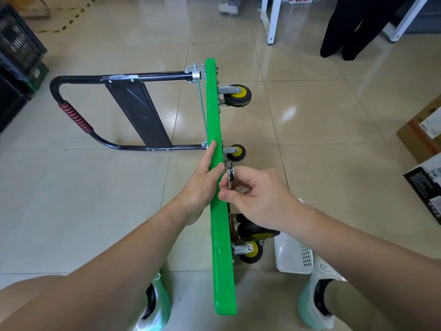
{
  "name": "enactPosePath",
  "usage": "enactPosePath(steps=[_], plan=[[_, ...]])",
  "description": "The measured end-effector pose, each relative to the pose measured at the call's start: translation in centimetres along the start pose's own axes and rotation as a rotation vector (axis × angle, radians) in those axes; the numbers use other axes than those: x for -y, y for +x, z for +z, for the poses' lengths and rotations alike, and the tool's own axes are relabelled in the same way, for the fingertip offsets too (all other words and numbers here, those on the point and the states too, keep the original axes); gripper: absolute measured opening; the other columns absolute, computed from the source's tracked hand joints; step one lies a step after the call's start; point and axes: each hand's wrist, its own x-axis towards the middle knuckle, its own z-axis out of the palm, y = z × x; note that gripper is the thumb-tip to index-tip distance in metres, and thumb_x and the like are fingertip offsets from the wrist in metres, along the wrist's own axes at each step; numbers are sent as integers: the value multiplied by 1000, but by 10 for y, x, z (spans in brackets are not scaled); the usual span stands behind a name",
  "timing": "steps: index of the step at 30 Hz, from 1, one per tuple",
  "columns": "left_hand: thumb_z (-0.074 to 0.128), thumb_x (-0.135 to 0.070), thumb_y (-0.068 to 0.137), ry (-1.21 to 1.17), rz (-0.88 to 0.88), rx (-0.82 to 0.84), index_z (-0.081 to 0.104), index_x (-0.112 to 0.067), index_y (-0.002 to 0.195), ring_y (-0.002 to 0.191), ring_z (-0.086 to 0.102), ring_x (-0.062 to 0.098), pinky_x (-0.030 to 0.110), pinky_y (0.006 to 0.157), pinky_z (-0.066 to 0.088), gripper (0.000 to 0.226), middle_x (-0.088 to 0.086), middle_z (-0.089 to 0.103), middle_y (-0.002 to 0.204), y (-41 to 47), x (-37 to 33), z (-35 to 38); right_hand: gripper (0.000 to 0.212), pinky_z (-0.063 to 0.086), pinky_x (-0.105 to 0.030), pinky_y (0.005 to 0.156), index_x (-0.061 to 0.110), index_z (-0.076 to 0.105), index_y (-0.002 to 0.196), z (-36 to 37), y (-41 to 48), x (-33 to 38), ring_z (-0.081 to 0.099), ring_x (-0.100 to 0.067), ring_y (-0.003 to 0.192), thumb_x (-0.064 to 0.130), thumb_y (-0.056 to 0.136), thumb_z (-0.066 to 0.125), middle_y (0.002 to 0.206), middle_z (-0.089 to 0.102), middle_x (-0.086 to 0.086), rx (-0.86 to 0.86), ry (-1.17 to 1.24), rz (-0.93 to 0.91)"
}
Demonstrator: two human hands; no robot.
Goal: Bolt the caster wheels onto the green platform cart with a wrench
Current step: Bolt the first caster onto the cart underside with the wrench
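Note:
The green platform cart [220,235] stands on its long edge on the tiled floor, its black folding handle [78,120] lying flat to the left. Several yellow-hubbed caster wheels stick out on its right face: a far wheel [237,95], a middle wheel [236,152] and near wheels [250,252]. My left hand [202,180] holds the top edge of the deck, fingers straight along the left face and thumb over the edge. My right hand [257,199] pinches a small silver wrench [230,175] upright, close against the deck's right face just below the middle wheel.
A white perforated basket [293,254] sits on the floor right of the near wheels, beside my right shoe. Cardboard boxes [422,137] lie at the right edge, black crates [16,56] at the far left. A standing person's dark trousers and white table legs [270,20] are at the back.

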Motion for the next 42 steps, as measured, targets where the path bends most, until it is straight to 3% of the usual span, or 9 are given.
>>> enactPosePath(steps=[8,11,19,22,25,30,33,37,42], plan=[[47,-13,107,-47,-15,-21,22,-58,155,124,64,19,33,97,50,70,3,62,144,0,-1,2,16,59,-44,72,12,69,93,-5,10,11,67,-24,80,27,88,71,85,69,-5,-37,27,-130],[56,-27,102,-79,9,-28,24,-61,152,129,62,15,36,107,48,69,-7,60,146,0,-1,5,8,59,-46,72,21,71,93,-10,11,14,69,-21,76,24,87,72,83,72,0,-82,75,-138],[52,-30,107,-81,23,-37,23,-58,156,128,60,15,37,112,43,62,-13,63,135,-5,-4,9,30,56,-24,87,36,70,88,-8,12,14,72,-5,88,7,85,76,89,75,14,-51,207,-59],[56,-41,89,-143,1,-43,25,-57,156,130,59,13,41,116,42,75,-14,61,139,-14,-6,12,33,55,-22,86,40,69,85,-7,12,16,71,-4,87,7,86,76,89,74,13,-51,227,-54],[55,-49,81,-175,9,-63,30,-56,155,128,62,16,49,113,46,79,-15,63,141,-28,1,15,40,54,-21,84,48,68,81,-5,12,18,70,-4,85,10,87,75,85,72,18,-32,226,-50],[41,-20,81,-154,-7,-88,37,-69,144,119,63,43,63,105,49,80,-11,74,123,-53,14,18,44,56,-24,85,53,66,82,-6,8,18,70,-5,88,10,89,73,88,73,18,-33,246,-41],[46,-14,84,-140,1,-47,25,-65,152,109,67,35,54,100,52,87,-19,72,121,-69,15,23,44,57,-26,84,52,67,83,-5,9,18,70,-5,86,9,89,72,87,73,17,-19,265,-29],[62,-6,73,-86,28,-19,15,-67,152,101,65,33,51,89,56,109,5,62,139,-73,21,30,40,56,-25,83,47,66,81,-4,10,17,69,-4,83,9,88,73,85,72,17,-29,227,-47],[61,2,73,-45,27,27,3,-57,159,99,66,26,53,82,56,119,6,52,151,-64,20,26,38,60,-38,85,45,65,81,-5,15,14,69,-6,81,8,88,73,86,72,13,-22,207,-27]])
